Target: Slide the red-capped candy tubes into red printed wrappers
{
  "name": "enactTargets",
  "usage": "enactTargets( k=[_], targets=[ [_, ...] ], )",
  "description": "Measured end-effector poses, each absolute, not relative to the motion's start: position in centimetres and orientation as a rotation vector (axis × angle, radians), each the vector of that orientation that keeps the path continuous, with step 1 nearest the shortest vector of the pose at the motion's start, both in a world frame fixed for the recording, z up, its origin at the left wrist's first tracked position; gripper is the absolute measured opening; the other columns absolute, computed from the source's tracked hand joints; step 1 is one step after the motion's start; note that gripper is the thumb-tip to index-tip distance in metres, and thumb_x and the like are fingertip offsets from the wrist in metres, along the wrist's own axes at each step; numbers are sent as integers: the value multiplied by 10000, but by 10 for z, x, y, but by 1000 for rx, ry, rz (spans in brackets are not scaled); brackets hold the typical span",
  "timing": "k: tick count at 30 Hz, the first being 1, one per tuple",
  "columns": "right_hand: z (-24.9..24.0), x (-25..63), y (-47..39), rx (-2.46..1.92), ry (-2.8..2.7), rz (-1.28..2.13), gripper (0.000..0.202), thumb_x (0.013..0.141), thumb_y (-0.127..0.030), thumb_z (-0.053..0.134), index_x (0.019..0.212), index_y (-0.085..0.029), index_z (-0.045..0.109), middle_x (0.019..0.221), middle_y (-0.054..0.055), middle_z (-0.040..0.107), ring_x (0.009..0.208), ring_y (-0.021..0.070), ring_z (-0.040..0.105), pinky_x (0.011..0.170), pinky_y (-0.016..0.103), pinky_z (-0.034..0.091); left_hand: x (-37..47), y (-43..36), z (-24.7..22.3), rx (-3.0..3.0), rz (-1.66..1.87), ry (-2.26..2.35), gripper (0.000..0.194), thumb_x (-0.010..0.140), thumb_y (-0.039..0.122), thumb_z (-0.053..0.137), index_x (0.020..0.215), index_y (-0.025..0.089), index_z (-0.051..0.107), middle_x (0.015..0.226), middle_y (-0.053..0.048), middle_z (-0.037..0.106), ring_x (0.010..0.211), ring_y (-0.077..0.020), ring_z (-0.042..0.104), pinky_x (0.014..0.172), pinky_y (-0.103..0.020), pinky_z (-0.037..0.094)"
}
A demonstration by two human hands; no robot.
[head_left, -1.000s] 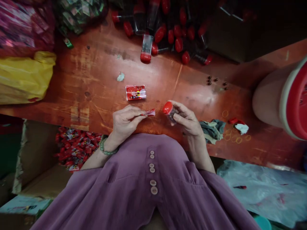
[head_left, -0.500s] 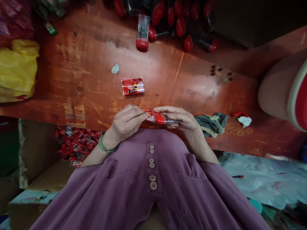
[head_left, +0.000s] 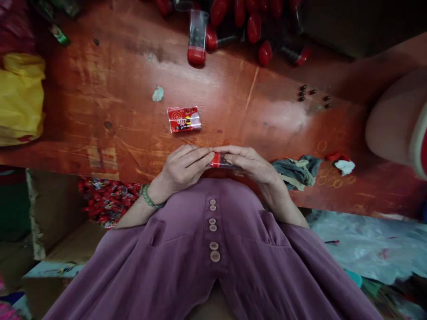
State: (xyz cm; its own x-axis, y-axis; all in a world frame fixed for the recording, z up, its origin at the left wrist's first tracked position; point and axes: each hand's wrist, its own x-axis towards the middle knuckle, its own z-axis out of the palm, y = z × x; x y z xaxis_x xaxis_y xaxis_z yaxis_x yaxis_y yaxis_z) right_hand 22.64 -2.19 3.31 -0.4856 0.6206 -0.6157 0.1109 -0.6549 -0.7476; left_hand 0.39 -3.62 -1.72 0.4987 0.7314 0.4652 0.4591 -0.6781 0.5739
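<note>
Close to my body, at the table's front edge, both hands hold one small clear tube with a red end. My left hand has its fingers closed on the red end. My right hand is wrapped round the clear part, its thumb pressed on top. A red printed wrapper lies flat on the table just beyond my left hand. Whether a wrapper is round the held tube is hard to tell, as fingers cover much of it.
Several red-capped clear tubes lie at the far side of the wooden table. Right are small dark beads, a grey-green cloth and a large bucket. Left are a yellow bag and, below, a box of red packets.
The held tube's red end now sits between my left fingertips; the loose wrapper part beside it no longer shows. My left hand has moved slightly right, towards my right hand.
</note>
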Motion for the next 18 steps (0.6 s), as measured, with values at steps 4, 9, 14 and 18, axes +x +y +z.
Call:
enactTargets(
  k=[4, 9, 14, 18],
  targets=[
    [40, 218, -25, -1436, -1181, 2035, 287, 919, -296, 532, 1153, -201, 670, 560, -61, 412, 492, 77, 370, 455, 198, 314, 6, -34, -23, 2449, 1012, 999, 235, 887, 211, 638, 1121, 215, 659, 1033, -73, 759, 904, -185, 695, 735, -327, 533],
    [33, 215, -26, -1398, -1077, 2109, 302, 939, -333, 529, 1185, -196, 639, 556, -77, 383, 440, 59, 291, 415, 195, 268, 6, -31, -25, 2454, 975, 970, 170, 898, 235, 624, 1057, 209, 679, 1018, -72, 764, 901, -183, 701, 750, -338, 539],
    [29, 220, -27, -1317, -1019, 2174, 383, 933, -385, 550, 1258, -192, 610, 561, -86, 395, 425, 54, 286, 418, 195, 283, 1, -37, -12, 2360, 947, 1108, 349, 863, 350, 682, 1189, 233, 635, 1129, -84, 735, 1060, -248, 674, 894, -431, 545],
    [46, 219, -30, -1380, -1335, 1865, 371, 960, -403, 516, 1275, -241, 624, 928, 17, 674, 777, 133, 617, 691, 265, 507, -1, -57, 8, 1810, 1050, 1393, 716, 829, 477, 700, 1443, 243, 415, 1399, -144, 571, 1269, -279, 574, 1036, -467, 501]
  ],
)
